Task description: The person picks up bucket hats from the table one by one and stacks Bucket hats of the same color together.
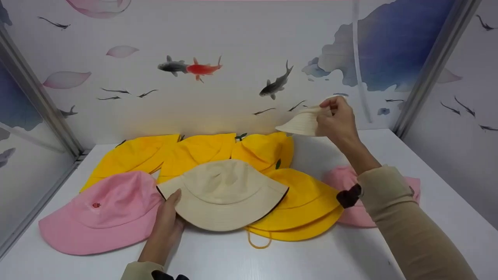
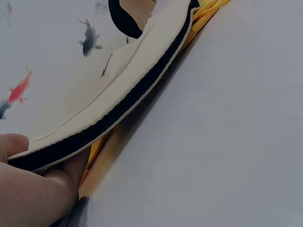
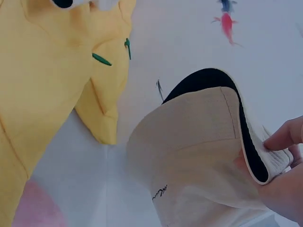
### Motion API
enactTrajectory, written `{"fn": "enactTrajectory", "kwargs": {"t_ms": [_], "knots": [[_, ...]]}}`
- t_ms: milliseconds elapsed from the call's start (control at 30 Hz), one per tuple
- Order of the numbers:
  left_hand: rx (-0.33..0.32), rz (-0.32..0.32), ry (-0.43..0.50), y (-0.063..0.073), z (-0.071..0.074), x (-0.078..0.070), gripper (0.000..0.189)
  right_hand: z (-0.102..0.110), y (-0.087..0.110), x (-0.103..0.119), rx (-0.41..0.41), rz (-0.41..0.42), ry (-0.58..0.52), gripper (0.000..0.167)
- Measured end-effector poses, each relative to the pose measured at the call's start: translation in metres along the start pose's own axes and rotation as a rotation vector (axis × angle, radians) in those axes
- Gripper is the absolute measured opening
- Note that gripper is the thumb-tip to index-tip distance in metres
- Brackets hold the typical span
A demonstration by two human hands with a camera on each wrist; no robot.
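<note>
A beige bucket hat (image 1: 218, 216) with a dark underside sits low at the centre of the head view, in front of yellow hats. My left hand (image 1: 167, 217) grips the left end of its brim; in the left wrist view the thumb and fingers (image 2: 40, 194) pinch the dark-lined edge. Up at the right, my right hand (image 1: 340, 122) holds a second cream hat (image 1: 301, 123) in the air by its brim. The right wrist view shows that cream hat (image 3: 189, 156) with black lining and small dark lettering, its brim bent between thumb and fingers (image 3: 284, 137).
Several yellow hats (image 1: 202, 147) lie along the back of the white table (image 1: 218, 256), and stacked yellow hats (image 1: 307, 194) lie right of centre with a cord loop (image 1: 258, 245). One pink hat (image 1: 105, 210) is at left, pink hats (image 1: 354, 216) at right. A printed wall (image 1: 233, 31) stands behind.
</note>
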State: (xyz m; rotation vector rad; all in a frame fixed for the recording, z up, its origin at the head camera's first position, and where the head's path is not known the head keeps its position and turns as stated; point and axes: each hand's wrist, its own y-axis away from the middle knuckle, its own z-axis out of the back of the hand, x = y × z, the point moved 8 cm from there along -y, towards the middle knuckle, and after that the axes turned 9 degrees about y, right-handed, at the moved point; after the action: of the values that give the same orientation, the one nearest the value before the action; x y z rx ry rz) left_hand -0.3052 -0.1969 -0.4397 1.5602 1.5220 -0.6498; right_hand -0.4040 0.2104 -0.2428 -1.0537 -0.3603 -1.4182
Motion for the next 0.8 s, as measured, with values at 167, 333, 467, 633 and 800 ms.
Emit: {"fn": "enactTrajectory", "kwargs": {"t_ms": [167,333,467,633,800], "knots": [[0.028,-0.02,0.038,0.0,-0.002,-0.002,0.052,-0.009,0.007,0.016,0.072,0.007,-0.067,0.022],[0.045,-0.028,0.095,-0.001,-0.002,-0.004,0.059,-0.017,0.016,0.034,0.146,-0.003,-0.137,0.018],[0.058,-0.024,0.13,-0.003,-0.003,-0.006,0.066,-0.027,0.024,0.046,0.215,-0.003,-0.171,0.017],[0.069,-0.026,0.121,-0.004,-0.002,-0.006,0.071,-0.044,0.036,0.06,0.326,0.059,-0.263,0.021],[0.088,0.003,0.1,-0.003,-0.004,-0.005,0.073,-0.066,0.05,0.073,0.448,0.127,-0.375,0.024]]}}
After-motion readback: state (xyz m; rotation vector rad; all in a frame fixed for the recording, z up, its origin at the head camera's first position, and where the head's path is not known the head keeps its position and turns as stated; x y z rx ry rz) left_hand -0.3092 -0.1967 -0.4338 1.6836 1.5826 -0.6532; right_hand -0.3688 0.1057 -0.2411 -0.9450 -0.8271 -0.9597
